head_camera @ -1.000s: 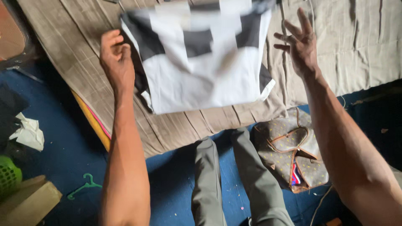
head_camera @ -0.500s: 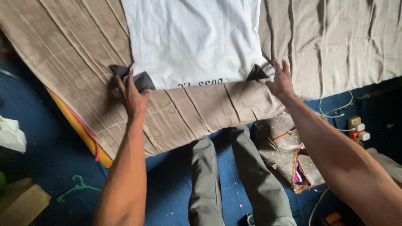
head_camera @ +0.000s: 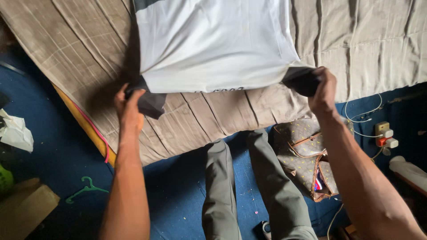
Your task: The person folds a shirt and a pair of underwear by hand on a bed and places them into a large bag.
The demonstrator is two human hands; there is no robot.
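Left hand (head_camera: 129,104) and right hand (head_camera: 323,89) each pinching a dark sleeve of the white T-shirt (head_camera: 213,44) (lifted off the tan bedsheet (head_camera: 200,120)).

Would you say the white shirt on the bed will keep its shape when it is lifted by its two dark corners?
Probably not: the white shirt looks like thin, floppy cloth, its lower edge sagging between the left hand and the right hand. It seems light, since fingertip pinches at the dark corners raise it. It would likely slide easily over the beige bedsheet, bunching rather than staying flat.
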